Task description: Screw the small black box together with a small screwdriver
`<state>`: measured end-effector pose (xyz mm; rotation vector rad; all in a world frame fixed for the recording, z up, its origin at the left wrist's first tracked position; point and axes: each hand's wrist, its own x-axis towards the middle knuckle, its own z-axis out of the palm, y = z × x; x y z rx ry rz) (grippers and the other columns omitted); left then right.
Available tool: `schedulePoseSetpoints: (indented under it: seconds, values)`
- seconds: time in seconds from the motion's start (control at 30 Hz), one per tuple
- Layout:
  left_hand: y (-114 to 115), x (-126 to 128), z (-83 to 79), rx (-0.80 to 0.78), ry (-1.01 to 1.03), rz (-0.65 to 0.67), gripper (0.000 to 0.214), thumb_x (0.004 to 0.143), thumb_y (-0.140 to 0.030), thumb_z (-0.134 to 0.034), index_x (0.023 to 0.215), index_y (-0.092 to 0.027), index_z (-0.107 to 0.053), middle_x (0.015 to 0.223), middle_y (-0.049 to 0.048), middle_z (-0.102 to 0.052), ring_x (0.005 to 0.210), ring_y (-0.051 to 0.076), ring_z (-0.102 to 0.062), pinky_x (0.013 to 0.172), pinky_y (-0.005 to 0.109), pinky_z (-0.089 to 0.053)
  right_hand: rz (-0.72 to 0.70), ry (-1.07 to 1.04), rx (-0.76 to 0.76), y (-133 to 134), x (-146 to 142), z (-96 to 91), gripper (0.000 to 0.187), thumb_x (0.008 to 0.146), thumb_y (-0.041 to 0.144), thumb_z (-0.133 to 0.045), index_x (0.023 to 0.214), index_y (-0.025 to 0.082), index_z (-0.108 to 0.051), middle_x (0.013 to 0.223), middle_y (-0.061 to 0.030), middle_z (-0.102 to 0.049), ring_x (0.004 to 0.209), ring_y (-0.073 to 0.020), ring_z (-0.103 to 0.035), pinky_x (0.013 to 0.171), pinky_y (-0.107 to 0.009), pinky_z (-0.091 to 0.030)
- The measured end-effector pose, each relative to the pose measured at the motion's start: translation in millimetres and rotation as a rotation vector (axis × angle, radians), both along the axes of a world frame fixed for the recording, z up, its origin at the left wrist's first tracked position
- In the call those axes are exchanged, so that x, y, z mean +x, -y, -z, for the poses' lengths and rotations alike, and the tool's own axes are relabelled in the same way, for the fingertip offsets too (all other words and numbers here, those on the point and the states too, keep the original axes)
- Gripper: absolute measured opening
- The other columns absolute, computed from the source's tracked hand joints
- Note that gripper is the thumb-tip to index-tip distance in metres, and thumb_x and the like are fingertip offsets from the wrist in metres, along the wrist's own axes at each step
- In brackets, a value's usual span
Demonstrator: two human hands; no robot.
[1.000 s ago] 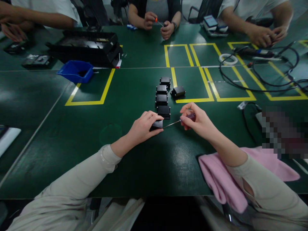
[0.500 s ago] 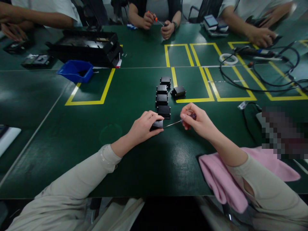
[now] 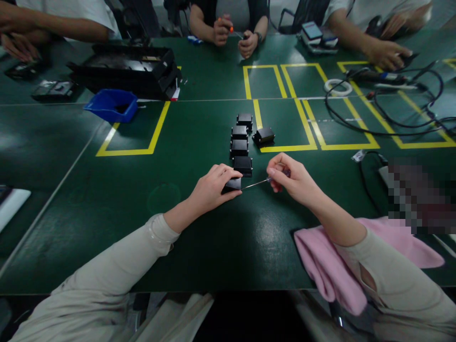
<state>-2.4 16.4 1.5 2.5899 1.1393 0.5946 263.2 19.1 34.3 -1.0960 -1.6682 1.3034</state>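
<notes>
My left hand (image 3: 214, 188) grips a small black box (image 3: 233, 184) on the green table (image 3: 199, 251), thumb on the near side and fingers over the far side. In my right hand (image 3: 290, 176) is a screwdriver (image 3: 257, 183), its handle pinched between thumb and fingers. The shaft slants down to the left, and its tip meets the right end of the held box. Beyond my left hand, several similar black boxes (image 3: 242, 165) stand in a row leading away from me. Another black box (image 3: 264, 136) sits turned at an angle to the right of that row.
A pink cloth (image 3: 327, 261) lies under my right forearm. Far left are a blue bin (image 3: 112, 105) and stacked black trays (image 3: 131, 66). Black cables (image 3: 377, 130) and a white ring (image 3: 338, 88) lie at right. Across the table, a co-worker's hands (image 3: 248, 45) hold an orange-handled screwdriver.
My hands, the held box and my screwdriver stay almost in place. Across the table, the co-worker's hand on the orange-handled screwdriver has shifted slightly.
</notes>
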Motion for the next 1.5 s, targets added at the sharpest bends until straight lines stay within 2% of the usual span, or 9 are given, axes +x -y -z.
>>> schedulePoseSetpoints:
  seconds: [0.17, 0.37, 0.6, 0.8, 0.93, 1.03, 1.27, 1.5]
  values:
    - [0.1, 0.0, -0.1, -0.002, 0.004, -0.005, 0.036, 0.095, -0.035, -0.071, 0.126, -0.021, -0.058, 0.120, 0.0091, -0.064, 0.112, 0.027, -0.059, 0.091, 0.042, -0.053, -0.016, -0.010, -0.002, 0.0, 1.0, -1.0, 0.017, 0.091, 0.026, -0.067, 0.096, 0.020, -0.052, 0.065, 0.0077, -0.056, 0.048, -0.0082, -0.056, 0.047, -0.022, -0.044]
    - [-0.2, -0.3, -0.4, -0.004, -0.001, -0.005, 0.037, 0.095, -0.035, -0.071, 0.126, -0.021, -0.057, 0.120, 0.0091, -0.065, 0.113, 0.027, -0.059, 0.092, 0.041, -0.053, 0.007, 0.022, -0.014, 0.1, 0.3, -1.1, 0.019, 0.097, 0.036, -0.061, 0.090, 0.020, -0.053, 0.061, 0.0062, -0.056, 0.047, -0.0086, -0.055, 0.045, -0.022, -0.042]
    - [0.4, -0.2, -1.4, -0.014, -0.004, -0.013, 0.036, 0.095, -0.036, -0.070, 0.126, -0.022, -0.058, 0.120, 0.0088, -0.064, 0.112, 0.027, -0.059, 0.091, 0.041, -0.053, -0.017, 0.019, 0.007, 0.0, 1.3, -2.8, 0.017, 0.091, 0.027, -0.068, 0.094, 0.021, -0.052, 0.062, 0.0082, -0.055, 0.048, -0.0083, -0.055, 0.050, -0.023, -0.044]
    - [0.4, -0.3, -1.3, -0.022, -0.013, -0.013, 0.036, 0.096, -0.037, -0.068, 0.126, -0.022, -0.058, 0.121, 0.0092, -0.064, 0.113, 0.027, -0.059, 0.092, 0.042, -0.053, -0.016, 0.024, -0.026, -0.4, 0.5, -1.1, 0.019, 0.097, 0.036, -0.061, 0.090, 0.021, -0.052, 0.053, 0.0084, -0.052, 0.045, -0.0092, -0.052, 0.048, -0.023, -0.041]
    - [0.3, -0.3, -0.4, -0.020, -0.001, -0.009, 0.035, 0.096, -0.037, -0.068, 0.126, -0.022, -0.058, 0.121, 0.0088, -0.064, 0.113, 0.027, -0.059, 0.093, 0.041, -0.052, -0.029, 0.020, -0.007, -0.4, 0.8, -0.5, 0.012, 0.094, 0.028, -0.062, 0.092, 0.021, -0.052, 0.051, 0.0109, -0.049, 0.044, -0.0083, -0.051, 0.049, -0.022, -0.041]
    - [0.4, -0.3, -0.5, -0.012, 0.002, -0.005, 0.036, 0.096, -0.037, -0.069, 0.126, -0.021, -0.058, 0.120, 0.0089, -0.064, 0.112, 0.027, -0.059, 0.092, 0.041, -0.053, -0.029, 0.014, 0.001, -0.3, 0.8, -1.0, 0.015, 0.090, 0.024, -0.066, 0.094, 0.021, -0.052, 0.055, 0.0112, -0.050, 0.045, -0.0077, -0.051, 0.049, -0.022, -0.041]
    - [0.4, 0.1, -1.5, -0.020, -0.002, -0.002, 0.036, 0.096, -0.036, -0.069, 0.126, -0.021, -0.057, 0.121, 0.0099, -0.064, 0.113, 0.027, -0.059, 0.091, 0.042, -0.053, -0.018, 0.018, -0.051, -0.2, 1.4, -0.8, 0.018, 0.097, 0.035, -0.061, 0.089, 0.021, -0.053, 0.051, 0.0094, -0.051, 0.043, -0.0084, -0.049, 0.047, -0.023, -0.039]
    - [0.3, 0.1, -1.5, -0.025, -0.002, -0.011, 0.036, 0.095, -0.036, -0.069, 0.126, -0.022, -0.057, 0.121, 0.0092, -0.064, 0.112, 0.027, -0.059, 0.090, 0.041, -0.053, -0.043, 0.015, 0.002, -0.4, 1.2, -2.3, 0.015, 0.090, 0.023, -0.067, 0.093, 0.021, -0.052, 0.056, 0.0105, -0.050, 0.045, -0.0072, -0.049, 0.049, -0.022, -0.038]
